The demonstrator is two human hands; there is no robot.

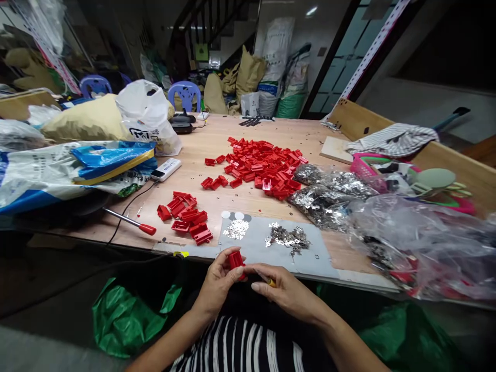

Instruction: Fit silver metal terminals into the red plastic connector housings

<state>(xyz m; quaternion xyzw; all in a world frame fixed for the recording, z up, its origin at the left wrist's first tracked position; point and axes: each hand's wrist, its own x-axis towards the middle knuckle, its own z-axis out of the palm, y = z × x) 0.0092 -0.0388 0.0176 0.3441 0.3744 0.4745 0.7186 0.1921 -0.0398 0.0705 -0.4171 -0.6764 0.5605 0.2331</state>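
My left hand [217, 281] is closed around a small red plastic box-shaped part [235, 260], held above my lap at the table's front edge. Close beside it, my right hand [281, 289] grips a small tool with a yellow end [271, 282]; its fingertips reach the red part, and the rest of the tool is mostly hidden. In front of my hands lies a grey mat [248, 249] bearing a pile of small white-looking pieces [236, 229] and a heap of small metal pieces [289, 237]. A smaller group of red parts [189, 217] lies to the left.
A large heap of red parts [263, 165] covers the table's middle. Clear bags of metal pieces [329, 196] and a pink basket [366, 168] stand right. Left are plastic sacks [77, 165], a white power strip [166, 169] and a red-tipped lever [147, 229] near the edge.
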